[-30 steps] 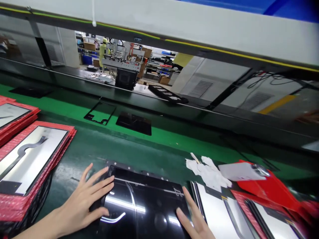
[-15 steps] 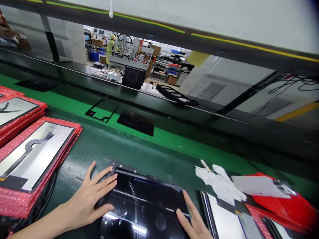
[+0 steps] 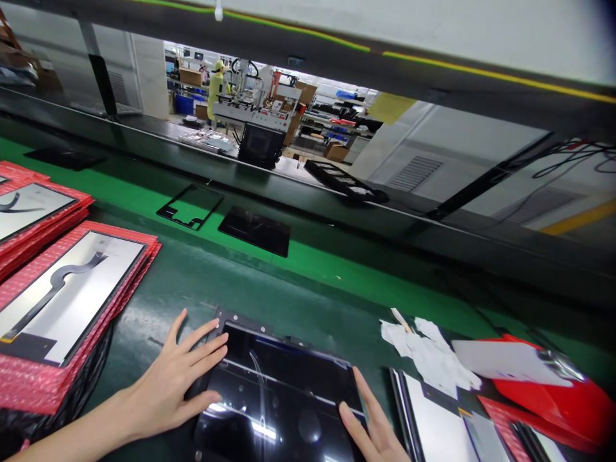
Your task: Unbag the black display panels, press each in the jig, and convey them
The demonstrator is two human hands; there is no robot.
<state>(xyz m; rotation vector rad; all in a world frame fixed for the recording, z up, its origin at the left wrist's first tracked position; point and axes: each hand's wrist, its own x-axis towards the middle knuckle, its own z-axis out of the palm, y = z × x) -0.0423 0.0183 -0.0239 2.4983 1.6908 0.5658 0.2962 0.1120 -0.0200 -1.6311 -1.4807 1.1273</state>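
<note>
Dark green tabletop [image 3: 192,276], red bubble wrap [image 3: 33,385] toward its left edge. Toward the near edge I see a glossy black display panel [image 3: 279,385]: left hand [image 3: 168,382] splayed over its left border, right hand [image 3: 378,433] loosely spread at its right.

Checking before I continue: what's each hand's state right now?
Left hand: open, spread at the left edge of the black panel.
Right hand: open, at the panel's right edge.
</note>
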